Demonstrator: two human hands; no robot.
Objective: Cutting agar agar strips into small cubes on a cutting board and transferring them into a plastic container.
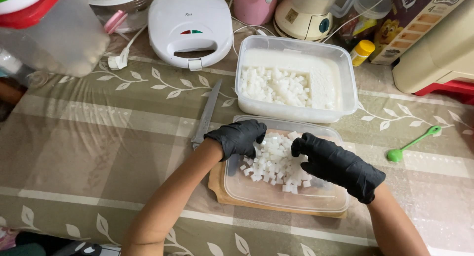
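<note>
Both of my hands wear black gloves. My left hand (239, 136) and my right hand (333, 162) cup a heap of small white cubes (275, 164) from either side. The cubes lie on a clear plastic lid (256, 192) that rests on a wooden cutting board (217, 187). Just beyond stands a clear rectangular container (345, 68) with more white cubes (274, 85) and a slab of white jelly inside. A knife (207, 112) lies on the tablecloth left of the container, its handle near my left wrist.
A green spoon (412, 144) lies at the right. At the back stand a white sandwich maker (190, 26), a pink jug (254, 4), a blender base (303, 16), a yellow-capped jar (363, 51) and a cardboard box (419, 19). A clear tub (54, 33) stands at far left.
</note>
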